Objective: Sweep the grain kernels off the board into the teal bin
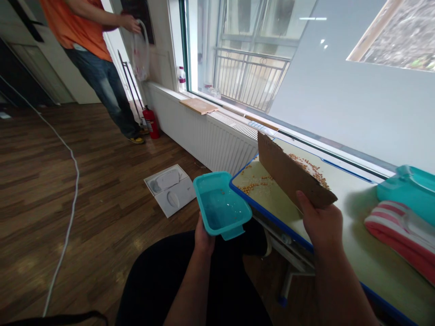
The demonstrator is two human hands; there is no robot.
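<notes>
Where a wide window (pixel 251 63) fills the upper part of the view, a pale-topped table (pixel 360 249) with a blue edge stands beside it, and a white radiator (pixel 204 140) runs below the sill. Well apart, near the radiator's far end, stands a person (pixel 78 40) in orange and jeans, whose raised hand (pixel 131 23) holds a clear plastic bag (pixel 140 59); its reddish marks are too blurred to read.

A brown cardboard piece (pixel 282 167) stands on edge over the tabletop. The right hand (pixel 321 224) grips its near end, thumb on the face turned toward the teal container (pixel 220 203), the other fingers hidden behind. That container, open-topped, is just beside the table's edge; the left hand (pixel 204 235) grips its near left corner, fingers mostly out of sight beneath.

On the table's right lie a second teal tub (pixel 411 190) and a red-and-white striped towel (pixel 390 222). A flat box (pixel 171 188) on the floor carries grey pictures, any lettering too small to tell. The labels on the red fire extinguisher (pixel 152 124) and the bottle (pixel 182 80) by the window cannot be read either. Orange-yellow kernels (pixel 249 188) are strewn on both sides of the cardboard, beyond the fingers.
</notes>
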